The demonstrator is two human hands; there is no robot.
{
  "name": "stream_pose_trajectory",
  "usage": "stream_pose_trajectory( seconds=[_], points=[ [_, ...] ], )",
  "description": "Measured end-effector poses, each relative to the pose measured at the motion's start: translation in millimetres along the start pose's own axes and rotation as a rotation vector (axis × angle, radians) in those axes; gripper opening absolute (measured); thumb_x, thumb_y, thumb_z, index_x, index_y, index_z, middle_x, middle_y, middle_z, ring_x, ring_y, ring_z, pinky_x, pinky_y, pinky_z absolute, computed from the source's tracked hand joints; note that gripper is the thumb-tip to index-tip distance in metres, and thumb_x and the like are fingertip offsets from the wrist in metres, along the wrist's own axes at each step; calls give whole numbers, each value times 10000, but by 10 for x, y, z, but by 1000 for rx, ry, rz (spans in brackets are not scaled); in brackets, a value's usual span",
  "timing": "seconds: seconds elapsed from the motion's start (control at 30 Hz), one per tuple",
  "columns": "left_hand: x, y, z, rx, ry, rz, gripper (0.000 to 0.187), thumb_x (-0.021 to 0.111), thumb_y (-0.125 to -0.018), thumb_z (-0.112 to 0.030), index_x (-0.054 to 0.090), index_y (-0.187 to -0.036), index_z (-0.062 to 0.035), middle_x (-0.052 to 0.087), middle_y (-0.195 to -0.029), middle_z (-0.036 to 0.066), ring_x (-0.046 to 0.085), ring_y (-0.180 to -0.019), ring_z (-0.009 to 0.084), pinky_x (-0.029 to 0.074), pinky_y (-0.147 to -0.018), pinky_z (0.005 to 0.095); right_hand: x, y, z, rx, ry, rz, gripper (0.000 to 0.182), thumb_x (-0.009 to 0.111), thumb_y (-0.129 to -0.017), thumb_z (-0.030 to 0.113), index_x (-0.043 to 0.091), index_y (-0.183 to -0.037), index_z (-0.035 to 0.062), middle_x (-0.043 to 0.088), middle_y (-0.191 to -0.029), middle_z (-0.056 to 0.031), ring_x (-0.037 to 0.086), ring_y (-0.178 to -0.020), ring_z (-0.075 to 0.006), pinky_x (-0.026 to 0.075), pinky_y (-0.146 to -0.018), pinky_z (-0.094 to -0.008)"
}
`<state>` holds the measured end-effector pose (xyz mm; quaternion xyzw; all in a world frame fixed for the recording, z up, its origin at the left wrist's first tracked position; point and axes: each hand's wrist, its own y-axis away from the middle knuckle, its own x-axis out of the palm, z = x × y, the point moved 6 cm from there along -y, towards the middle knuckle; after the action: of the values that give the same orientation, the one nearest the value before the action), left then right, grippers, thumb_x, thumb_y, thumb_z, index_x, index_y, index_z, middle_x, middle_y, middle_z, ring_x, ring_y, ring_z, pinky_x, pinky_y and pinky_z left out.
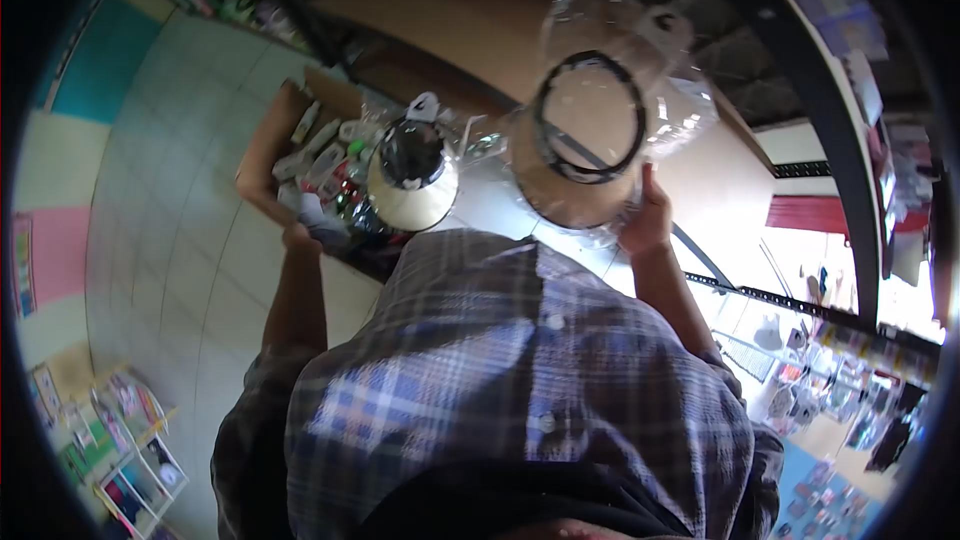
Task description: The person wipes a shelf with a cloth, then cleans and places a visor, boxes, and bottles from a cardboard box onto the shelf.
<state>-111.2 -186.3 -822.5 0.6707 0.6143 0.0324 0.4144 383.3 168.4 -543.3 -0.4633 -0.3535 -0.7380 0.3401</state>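
My right hand (648, 215) grips the side of a cone-shaped thing (580, 195) with a black ring at its narrow end, wrapped in a clear plastic bag (685, 90). It is held up over a brown board. My left hand (300, 237) is closed at the near rim of an open cardboard box (262, 155); its fingertips are partly hidden. Inside the box lie several bottles and packaged goods (325, 165). A second cone-shaped thing (412, 195), cream with a dark top, stands at the box's right side, between my hands.
A brown shelf board (450, 0) runs across the top, with a dark metal post (820, 110) on the right. Pale floor tiles (160, 180) stretch to the left. A white rack (145, 480) stands at lower left. Packaged goods (850, 400) hang at lower right.
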Motion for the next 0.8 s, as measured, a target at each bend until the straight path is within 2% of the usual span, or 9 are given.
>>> stream_pose_trajectory(
  seconds=[0.07, 0.13, 0.23, 0.3, 0.4, 0.5, 0.6, 0.67, 0.8],
  points=[
    [327, 523, -779, 42, 775, 587, 312, 496, -954, -266, 551, -1235, -142, 617, -1208, 85, 591, -1125, 251, 489, -926, 479, 30, -86, -42, -163, 147, -300, 452, 419, -995, 381, 488, -1303, 57, 580, -1254, -138, 554, -1157, -327, 411, -1017, -478],
    [511, 1404, -1685, 214, 949, 1041, 344, 480, -981, -359, 548, -1237, -139, 604, -1223, 69, 590, -1097, 258, 499, -922, 445, 97, -135, -62, -180, 141, -303, 456, 423, -994, 374, 478, -1306, 46, 574, -1257, -148, 550, -1157, -338, 404, -1021, -485],
    [753, 2495, -2419, 31, 965, 1079, 288, 482, -987, -335, 592, -1161, -134, 630, -1172, 59, 612, -1064, 223, 550, -827, 417, 134, -138, -78, -192, 135, -230, 492, 423, -995, 378, 439, -1332, 21, 546, -1288, -174, 533, -1183, -341, 406, -1022, -477],
    [990, 3058, -2597, 177, 871, 1020, 274, 520, -976, -327, 597, -1140, -121, 620, -1188, 76, 614, -1045, 219, 542, -842, 369, 158, -128, -132, -141, 162, -209, 509, 456, -980, 409, 476, -1294, 9, 580, -1236, -163, 569, -1134, -327, 431, -1002, -476],
    [1141, 4496, -2896, 947, 575, 1161, 330, 639, -893, -222, 578, -1183, -78, 588, -1243, 94, 579, -1112, 242, 506, -902, 343, 212, -136, -276, -152, 264, -195, 437, 406, -1010, 328, 463, -1293, 2, 566, -1257, -158, 561, -1156, -284, 440, -1002, -425],
    [1271, 5390, -2574, 2219, -189, 469, 377, 602, -844, -118, 574, -1204, -9, 530, -1322, 165, 505, -1218, 335, 472, -970, 415, 253, -112, -350, -272, 226, -240, 334, 385, -1015, 202, 473, -1280, 17, 566, -1253, -141, 563, -1149, -265, 447, -995, -418],
    [1436, 5550, -1947, 2275, -378, 753, 446, 574, -796, -55, 574, -1240, -12, 479, -1379, 191, 454, -1262, 396, 425, -1035, 437, 395, 34, -207, -426, 63, -105, 335, 375, -1019, 217, 473, -1276, 27, 554, -1269, -137, 553, -1158, -253, 435, -1007, -418],
    [1378, 5439, -1709, 2257, -395, 1036, 559, 640, -775, -75, 531, -1323, -66, 448, -1423, 148, 506, -1236, 360, 453, -1007, 433, 404, 176, -22, -461, 70, -278, 389, 353, -1029, 288, 442, -1308, 31, 534, -1293, -144, 518, -1200, -274, 403, -1039, -428],
    [1534, 5068, -1730, 1764, -649, 1269, 535, 556, -757, 39, 567, -1279, -78, 505, -1362, 162, 556, -1177, 350, 440, -1025, 435, 364, 477, 198, -566, 40, -361, 452, 337, -1034, 352, 389, -1355, 38, 515, -1303, -149, 505, -1209, -299, 384, -1055, -448]
  ],
)
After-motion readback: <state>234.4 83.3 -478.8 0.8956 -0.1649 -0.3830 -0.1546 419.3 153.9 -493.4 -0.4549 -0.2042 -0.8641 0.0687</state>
